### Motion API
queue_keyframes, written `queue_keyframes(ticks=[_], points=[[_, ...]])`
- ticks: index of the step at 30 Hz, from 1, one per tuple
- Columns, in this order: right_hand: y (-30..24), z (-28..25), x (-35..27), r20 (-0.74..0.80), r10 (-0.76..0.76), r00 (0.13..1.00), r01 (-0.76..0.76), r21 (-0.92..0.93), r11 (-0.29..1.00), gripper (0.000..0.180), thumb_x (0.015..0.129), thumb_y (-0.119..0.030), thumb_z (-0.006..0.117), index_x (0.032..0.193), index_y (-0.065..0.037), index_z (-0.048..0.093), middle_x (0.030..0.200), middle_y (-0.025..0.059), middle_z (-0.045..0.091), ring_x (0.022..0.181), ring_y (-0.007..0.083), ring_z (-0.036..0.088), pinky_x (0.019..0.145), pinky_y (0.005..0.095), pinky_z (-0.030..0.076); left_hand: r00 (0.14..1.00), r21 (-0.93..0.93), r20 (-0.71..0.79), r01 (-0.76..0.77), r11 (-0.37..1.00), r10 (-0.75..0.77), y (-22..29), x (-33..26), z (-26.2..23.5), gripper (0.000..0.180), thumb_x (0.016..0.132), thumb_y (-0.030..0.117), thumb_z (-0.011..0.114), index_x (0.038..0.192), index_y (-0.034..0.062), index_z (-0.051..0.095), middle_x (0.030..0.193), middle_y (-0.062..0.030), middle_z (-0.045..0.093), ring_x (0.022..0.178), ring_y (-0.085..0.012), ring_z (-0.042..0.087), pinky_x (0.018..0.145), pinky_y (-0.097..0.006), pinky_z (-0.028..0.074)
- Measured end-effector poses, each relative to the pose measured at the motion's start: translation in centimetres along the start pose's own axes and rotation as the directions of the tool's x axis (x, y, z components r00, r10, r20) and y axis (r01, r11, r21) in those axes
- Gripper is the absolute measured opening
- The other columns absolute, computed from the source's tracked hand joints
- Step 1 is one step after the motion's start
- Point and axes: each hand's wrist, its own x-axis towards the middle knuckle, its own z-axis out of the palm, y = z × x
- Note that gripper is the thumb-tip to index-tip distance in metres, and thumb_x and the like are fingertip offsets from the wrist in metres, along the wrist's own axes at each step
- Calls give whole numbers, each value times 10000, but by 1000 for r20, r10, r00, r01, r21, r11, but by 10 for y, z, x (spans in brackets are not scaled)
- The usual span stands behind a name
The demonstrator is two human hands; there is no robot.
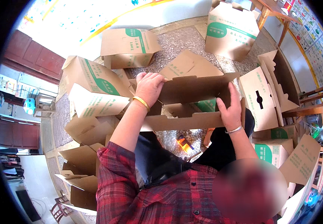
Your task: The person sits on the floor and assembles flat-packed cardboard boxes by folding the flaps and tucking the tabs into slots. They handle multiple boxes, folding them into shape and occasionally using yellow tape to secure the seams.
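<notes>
An open cardboard box (191,123) stands in front of me, its inner walls and the floor through it in sight. My left hand (150,89), with a yellow bangle at the wrist, is closed over the far left part of its rim, fingers curled round the board. At the right end of the box, my right hand (232,111) lies against the side wall. Its thumb and forefinger are stretched out and apart; the other fingers are partly hidden. Inside the opening, a green-printed flap (206,106) shows low down.
Printed cardboard boxes surround me: a left one (94,80), a far one (131,46), a tall one (230,33), and one with a slotted side (258,99). An orange and black object (184,144) lies on the floor between my legs. Wooden furniture (310,108) stands at the right.
</notes>
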Motion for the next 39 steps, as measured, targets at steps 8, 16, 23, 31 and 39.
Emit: queue_keyframes(ticks=[8,16,23,31,39], points=[[5,-3,37,-314,-107,944,59,-160,985,696,781,-39,582,1410,11,288,1433,229,340,1345,365,312,1114,408,245,1000,61,21,-19,998,18,21,2,3,69,774,127,638,810,159,588,800,-2,612,864,-194,594,916,-438,351],[28,-1,65,-334,-144,932,100,-145,984,462,779,22,560,1236,-41,530,1167,180,505,1112,333,493,978,381,397,999,35,-47,-14,999,16,12,-7,1,106,737,132,662,788,148,570,792,-5,598,840,-202,587,880,-411,364],[19,-10,36,-122,-282,952,237,-294,926,213,701,79,558,876,-17,631,923,143,554,900,316,540,817,381,450,998,206,59,-36,978,24,11,-36,-5,112,753,158,624,784,142,518,766,-13,555,751,-192,593,679,-340,468],[13,-15,18,244,-291,925,375,-465,802,379,684,62,551,1049,-12,617,1075,132,583,1121,356,472,979,412,397,958,-9,230,-175,985,172,-14,-72,10,269,791,119,614,1056,72,590,1095,-70,595,1032,-275,571,890,-376,462],[17,-30,10,573,-107,813,516,-623,587,396,785,1,521,1176,-27,582,1250,120,549,1246,327,429,1063,546,275,846,25,496,-242,970,198,-5,-85,33,482,884,228,562,1300,5,464,1392,-164,408,1304,-298,373,1092,-379,300]])
